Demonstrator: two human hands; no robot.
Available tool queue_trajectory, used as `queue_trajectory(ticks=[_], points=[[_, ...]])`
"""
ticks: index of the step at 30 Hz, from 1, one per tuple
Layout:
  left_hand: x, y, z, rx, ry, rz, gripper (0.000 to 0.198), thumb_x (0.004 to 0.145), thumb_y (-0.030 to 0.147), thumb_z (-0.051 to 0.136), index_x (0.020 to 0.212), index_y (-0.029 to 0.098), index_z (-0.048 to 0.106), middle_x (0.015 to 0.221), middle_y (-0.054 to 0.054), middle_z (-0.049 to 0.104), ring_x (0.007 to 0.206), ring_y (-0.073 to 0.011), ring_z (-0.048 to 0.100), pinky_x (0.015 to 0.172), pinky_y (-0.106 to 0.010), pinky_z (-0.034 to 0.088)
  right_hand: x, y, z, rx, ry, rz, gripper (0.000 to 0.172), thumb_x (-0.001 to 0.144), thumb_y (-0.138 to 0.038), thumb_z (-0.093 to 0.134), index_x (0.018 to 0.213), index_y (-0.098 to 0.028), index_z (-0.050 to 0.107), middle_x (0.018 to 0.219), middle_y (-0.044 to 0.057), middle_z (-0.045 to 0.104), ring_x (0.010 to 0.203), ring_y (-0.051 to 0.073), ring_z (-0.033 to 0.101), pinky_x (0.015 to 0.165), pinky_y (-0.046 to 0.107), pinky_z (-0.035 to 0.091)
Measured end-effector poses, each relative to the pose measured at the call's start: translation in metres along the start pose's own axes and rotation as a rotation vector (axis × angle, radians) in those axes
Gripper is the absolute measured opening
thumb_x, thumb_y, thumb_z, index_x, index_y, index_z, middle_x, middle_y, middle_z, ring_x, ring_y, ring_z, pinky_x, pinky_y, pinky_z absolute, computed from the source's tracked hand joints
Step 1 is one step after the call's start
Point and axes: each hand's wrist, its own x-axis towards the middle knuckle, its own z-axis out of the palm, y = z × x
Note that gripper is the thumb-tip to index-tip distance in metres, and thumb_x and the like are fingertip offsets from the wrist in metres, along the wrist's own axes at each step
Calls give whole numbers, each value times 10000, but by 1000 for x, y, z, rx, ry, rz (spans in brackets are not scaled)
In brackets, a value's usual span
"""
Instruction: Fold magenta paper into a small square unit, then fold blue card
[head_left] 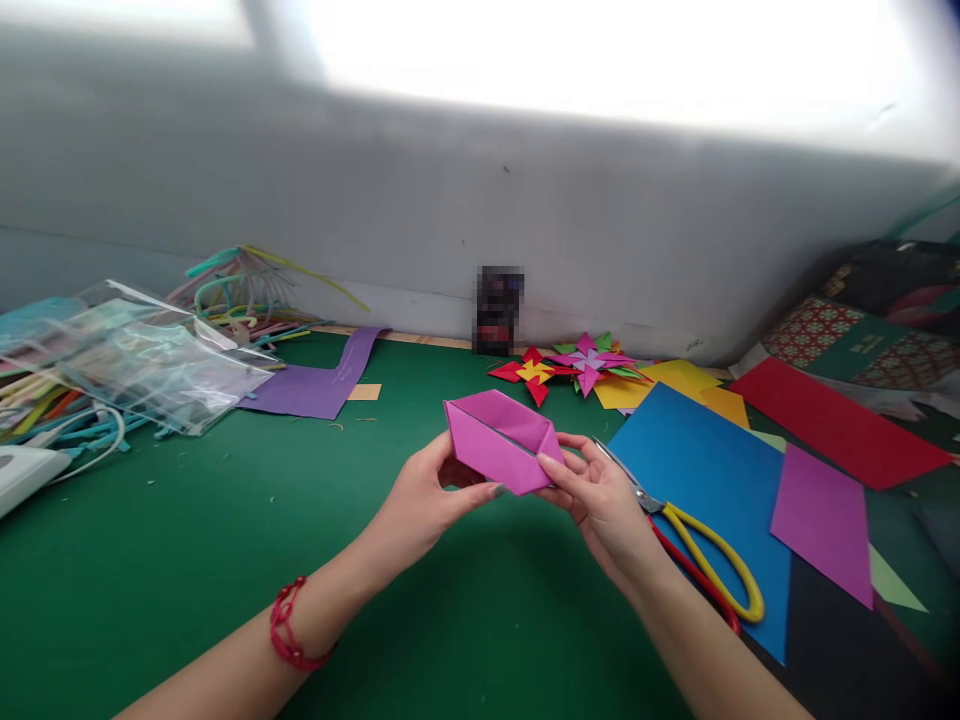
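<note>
A folded piece of magenta paper point(487, 440) is held between both hands above the green tabletop. It has a long six-sided outline with a slit running along its middle. My left hand point(427, 490) grips its left part, thumb along the lower edge and the other fingers mostly hidden behind. On the right end, my right hand point(596, 490) pinches the paper with its thumb on the front face. Scissors point(705, 560) with one yellow and one red handle lie just right of my right hand, on a blue sheet point(705, 480).
Folded paper flowers point(589, 362) and yellow sheets point(679, 380) lie at the back. Red paper point(840, 420) and magenta paper point(821, 520) are on the right. At left are purple paper point(315, 385), a clear plastic bag point(187, 370) and pipe cleaners point(247, 285). A wall point(375, 220) borders the table.
</note>
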Motion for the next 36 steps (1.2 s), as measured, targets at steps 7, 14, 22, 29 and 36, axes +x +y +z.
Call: queue_trajectory(ticks=[7,14,22,29,36], points=[[2,3,-14,661,179,571,696,716,223,661,1308,309,305,1426,-86,243,1274,-263,292,1015,-480,296,3,-16,-14,-103,-4,62,432,676,-299,701,1068,-180,564,998,83,666,840,209,649,664,286,549],[-3,9,-24,835,-183,773,340,846,94,452,1137,250,535,1100,-15,632,1089,-149,528,1060,-426,252,3,-26,-24,-149,-81,98,453,682,-271,699,1104,-187,558,941,78,673,788,195,645,665,308,540],[-2,16,-21,637,-280,632,207,835,213,510,984,271,640,1024,-18,661,984,-163,577,900,-305,409,0,-28,-22,-226,-117,98,458,681,-315,693,1095,-191,542,861,63,667,668,154,617,590,268,503],[-9,29,-15,794,-387,590,293,863,162,436,1069,299,592,1095,-21,621,883,-133,579,742,-245,403,-4,-29,-20,-287,-237,161,463,660,-307,705,1078,-190,544,750,25,655,583,124,572,515,222,443],[-14,24,-12,959,-286,808,356,847,170,455,1177,292,516,1145,-55,583,938,-161,548,724,-270,409,-11,-23,-3,-120,-208,183,379,700,-345,670,1036,-190,587,790,31,657,661,137,604,596,245,478]])
